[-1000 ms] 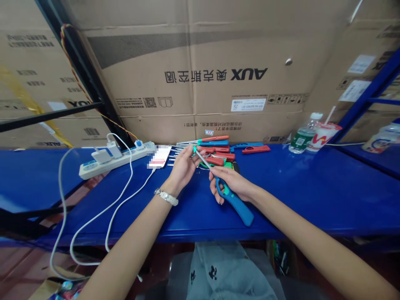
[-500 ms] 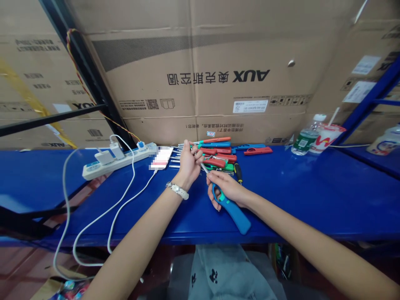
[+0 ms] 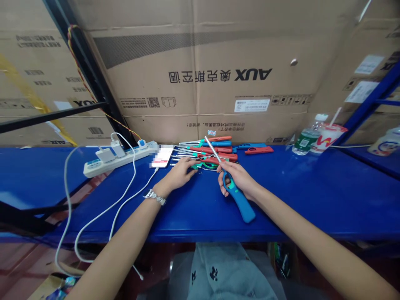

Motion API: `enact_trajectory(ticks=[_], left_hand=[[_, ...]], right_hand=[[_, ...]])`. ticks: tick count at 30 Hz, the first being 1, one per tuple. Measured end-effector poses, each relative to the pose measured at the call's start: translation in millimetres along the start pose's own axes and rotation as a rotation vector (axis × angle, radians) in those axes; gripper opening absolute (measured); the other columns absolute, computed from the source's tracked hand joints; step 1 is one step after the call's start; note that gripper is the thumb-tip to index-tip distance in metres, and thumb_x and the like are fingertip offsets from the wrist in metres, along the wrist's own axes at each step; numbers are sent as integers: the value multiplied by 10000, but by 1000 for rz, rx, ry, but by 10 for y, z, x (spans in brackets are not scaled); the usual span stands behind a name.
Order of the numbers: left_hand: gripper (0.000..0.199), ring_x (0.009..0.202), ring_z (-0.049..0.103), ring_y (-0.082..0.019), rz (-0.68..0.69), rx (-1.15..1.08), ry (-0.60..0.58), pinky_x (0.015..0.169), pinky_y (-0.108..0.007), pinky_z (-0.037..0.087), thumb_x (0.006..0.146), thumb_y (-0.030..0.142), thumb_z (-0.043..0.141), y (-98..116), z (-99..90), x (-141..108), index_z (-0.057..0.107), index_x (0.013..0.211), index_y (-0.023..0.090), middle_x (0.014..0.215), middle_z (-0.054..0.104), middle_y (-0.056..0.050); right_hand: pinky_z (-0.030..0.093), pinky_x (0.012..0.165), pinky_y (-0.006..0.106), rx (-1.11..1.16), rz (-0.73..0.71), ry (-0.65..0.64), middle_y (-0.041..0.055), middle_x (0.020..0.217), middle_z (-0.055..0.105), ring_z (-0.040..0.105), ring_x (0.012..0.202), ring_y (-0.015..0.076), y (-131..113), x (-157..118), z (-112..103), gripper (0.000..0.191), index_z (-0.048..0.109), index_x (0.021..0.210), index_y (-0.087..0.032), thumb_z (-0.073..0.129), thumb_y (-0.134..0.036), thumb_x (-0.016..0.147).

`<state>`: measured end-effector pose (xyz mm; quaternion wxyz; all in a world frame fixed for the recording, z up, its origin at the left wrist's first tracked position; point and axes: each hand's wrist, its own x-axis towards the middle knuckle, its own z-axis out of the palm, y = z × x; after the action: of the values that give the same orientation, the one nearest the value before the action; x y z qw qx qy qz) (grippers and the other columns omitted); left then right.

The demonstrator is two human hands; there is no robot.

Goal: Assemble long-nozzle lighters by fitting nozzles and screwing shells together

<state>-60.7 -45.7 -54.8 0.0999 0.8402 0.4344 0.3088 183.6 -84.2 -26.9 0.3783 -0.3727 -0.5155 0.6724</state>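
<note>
1. The right hand [image 3: 236, 177] grips a blue long-necked lighter [image 3: 241, 204], its metal tube pointing up and away over the pile.
2. The left hand [image 3: 181, 172] reaches to the near edge of a pile of lighters [image 3: 228, 157], red, blue and green; whether its fingertips hold anything is unclear.
3. Left of the pile lie a phone [image 3: 165, 157] and a white power strip [image 3: 125, 159].
4. Right of it, well apart, a bottle [image 3: 303, 142] stands beside a cup [image 3: 326, 138].
5. Cardboard [image 3: 218, 50] rises behind the blue tabletop [image 3: 296, 196].
</note>
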Motion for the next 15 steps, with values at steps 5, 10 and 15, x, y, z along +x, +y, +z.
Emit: enact_trajectory(ticks=[5,10,15], left_hand=[[323,1120,585,-297,2,105,-8,1023,-515,466,914,194,602,-61,10,-18,695,1222,223,1137,662,-111],[325,1125,596,-301,0,82,58,1019,-511,467,882,249,681,-24,-42,-15,686,1205,216,1155,651,-111],[214,860,635,-215,-28,-225,182,785,-361,505,952,358,613,313,53,28,692,1067,196,929,679,-65]], right_hand=[[500,336,252,-30,15,21,-7,525,624,600,371,172,14,13,-13,184,513,880,-206,447,-324,1005],[491,339,255,-36,7,18,-11,535,621,600,380,173,32,29,-21,186,517,886,-209,497,-361,992],[444,355,227,-35,-22,13,-31,551,577,571,392,147,36,68,21,204,557,983,-205,451,-373,1030]])
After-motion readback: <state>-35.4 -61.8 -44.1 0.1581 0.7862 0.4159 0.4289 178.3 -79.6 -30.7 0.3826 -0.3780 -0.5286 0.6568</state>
